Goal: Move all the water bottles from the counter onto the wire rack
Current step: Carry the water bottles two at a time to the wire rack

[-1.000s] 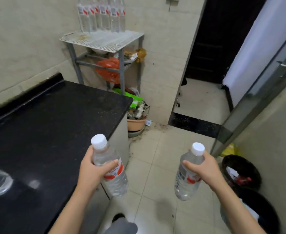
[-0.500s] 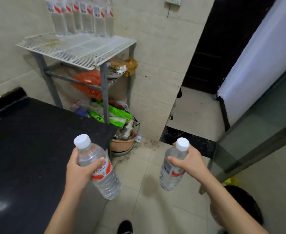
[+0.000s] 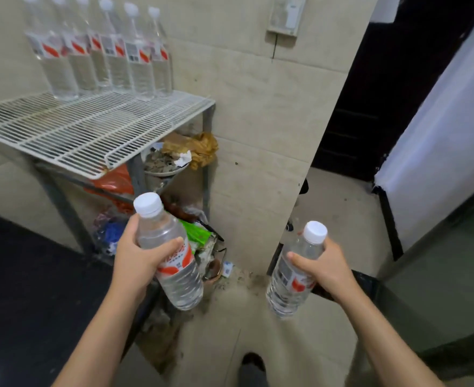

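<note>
Fingers [image 3: 174, 244] of the left hand [image 3: 135, 263] are wrapped closed around the upper body of one water bottle [image 3: 171, 255], a little left of the middle of the frame, with the thumb across the front just above the red and white label; this bottle leans with its white cap toward the upper left. At the lower right of the middle, the right hand [image 3: 323, 268] is closed in the same way around the shoulder of a second water bottle [image 3: 293, 275], which leans slightly to the right at its cap and hangs over the tiled floor. Both bottles are in the air, not touching anything but the hands. At the upper left stands the wire rack [image 3: 90, 135], and on its back edge six water bottles [image 3: 101, 51] stand upright in a row against the wall; the front part of the white grid is free. The black counter [image 3: 34, 289] fills the lower left, and no bottle is seen on the part that shows. I judge the step in hand is carrying this pair to the rack. To do it well, each bottle should be turned upright before it goes down, and set with its base flat across several wires, just in front of the row, without knocking the standing ones. Putting one down at a time seems safer, because the grid gives a narrow footing.
</note>
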A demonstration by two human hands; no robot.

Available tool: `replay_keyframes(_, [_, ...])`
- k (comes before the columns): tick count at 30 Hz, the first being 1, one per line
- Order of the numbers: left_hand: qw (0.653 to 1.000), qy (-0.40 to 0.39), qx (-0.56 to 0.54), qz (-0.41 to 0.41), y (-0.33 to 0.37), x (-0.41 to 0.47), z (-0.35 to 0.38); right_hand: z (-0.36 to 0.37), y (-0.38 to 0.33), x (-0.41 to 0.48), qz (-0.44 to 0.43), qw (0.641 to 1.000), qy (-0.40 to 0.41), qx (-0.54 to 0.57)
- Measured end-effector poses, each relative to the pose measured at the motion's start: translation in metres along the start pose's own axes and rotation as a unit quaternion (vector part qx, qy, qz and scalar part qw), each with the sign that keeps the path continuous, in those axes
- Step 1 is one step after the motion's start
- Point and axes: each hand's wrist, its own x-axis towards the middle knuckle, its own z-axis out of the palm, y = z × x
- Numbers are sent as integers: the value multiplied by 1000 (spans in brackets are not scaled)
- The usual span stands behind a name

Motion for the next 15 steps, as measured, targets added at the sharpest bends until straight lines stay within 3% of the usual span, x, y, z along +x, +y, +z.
replay_keyframes(8, [992,88,-12,89,47,90,56,-16,-44,162,-111,990,-76,34])
replay_keyframes(15, [967,174,32,184,115,147,41,4,-146,256,-262,938,-203,102])
